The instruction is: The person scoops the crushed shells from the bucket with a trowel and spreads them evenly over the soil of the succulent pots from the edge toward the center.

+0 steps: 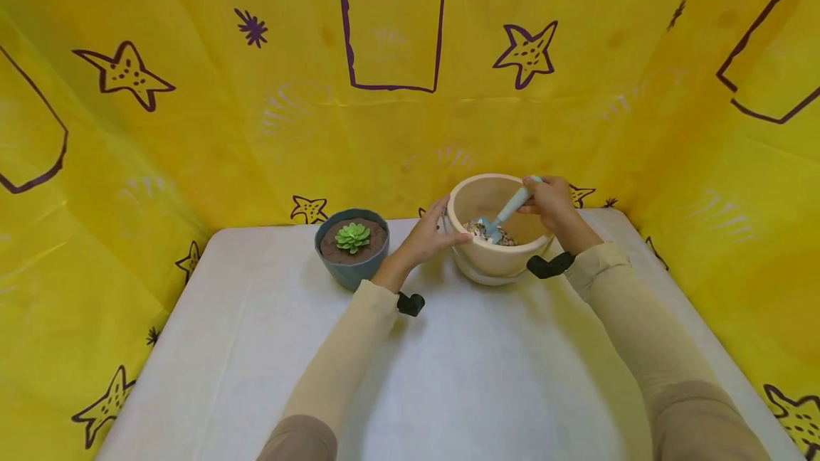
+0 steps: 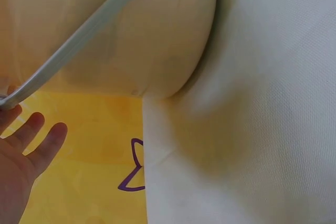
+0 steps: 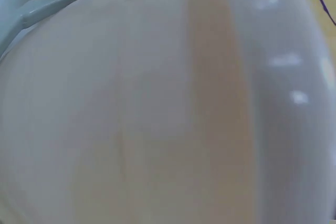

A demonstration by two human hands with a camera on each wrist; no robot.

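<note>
Head: succulent pot [image 1: 351, 272] near bucket [image 1: 495, 256], left hand [image 1: 424, 236] between.

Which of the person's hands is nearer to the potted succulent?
Left. The left hand is right of the potted succulent, on the left rim of the cream bucket; the right hand is farther, over the bucket's right side, holding the blue scoop.

Draped booth, yellow starfish-print backdrop [image 1: 397, 126], white-covered table [image 1: 480, 368]
</note>
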